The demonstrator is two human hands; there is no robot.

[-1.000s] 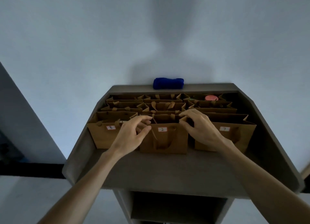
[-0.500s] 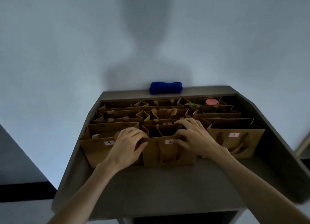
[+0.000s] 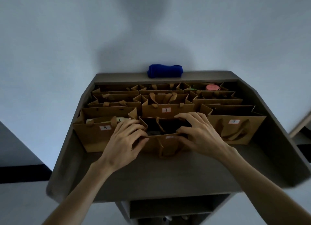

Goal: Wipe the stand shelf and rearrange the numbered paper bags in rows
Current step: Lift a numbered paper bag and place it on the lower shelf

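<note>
The stand shelf (image 3: pixel 151 170) has a bare strip along its front edge. There the left hand (image 3: pixel 124 143) and right hand (image 3: pixel 200 137) pinch the rim of the middle front paper bag (image 3: pixel 168 145), between bag 8 (image 3: pixel 94 137) and bag 7 (image 3: pixel 235 130). A rolled blue cloth (image 3: pixel 165 70) lies on the back edge.

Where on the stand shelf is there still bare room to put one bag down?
Bare shelf runs along the near edge, in front of bags 8 and 7, partly crossed by both forearms. Behind that the bags stand packed in rows to the back ledge, where the blue cloth lies.
</note>
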